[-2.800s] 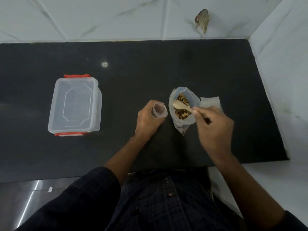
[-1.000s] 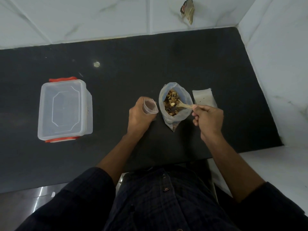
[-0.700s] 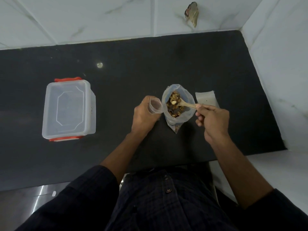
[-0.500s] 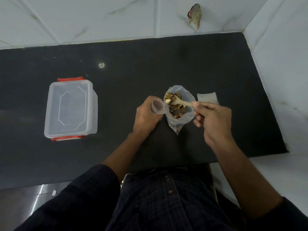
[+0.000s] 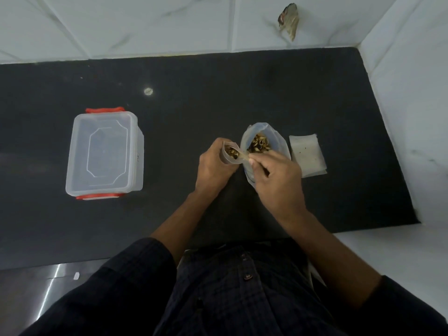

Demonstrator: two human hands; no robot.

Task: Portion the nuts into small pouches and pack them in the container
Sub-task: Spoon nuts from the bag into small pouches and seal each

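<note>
My left hand (image 5: 213, 166) grips a small clear pouch (image 5: 230, 154) with its mouth open upward; a few nuts lie inside. My right hand (image 5: 276, 175) holds a wooden spoon (image 5: 243, 156) whose bowl reaches over the pouch's mouth. Just behind the spoon stands an open plastic bag of nuts (image 5: 263, 144), touching both hands. A clear plastic container (image 5: 104, 152) with red clips and its lid on sits at the left of the black counter (image 5: 218, 98).
A flat stack of empty small pouches (image 5: 306, 155) lies right of the nut bag. White tiled walls border the counter at the back and right. A small pale spot (image 5: 148, 91) marks the counter behind the container.
The spoon rose out of the nut bag with nuts and moved left to the small pouch's mouth. Nuts now show inside the pouch.
</note>
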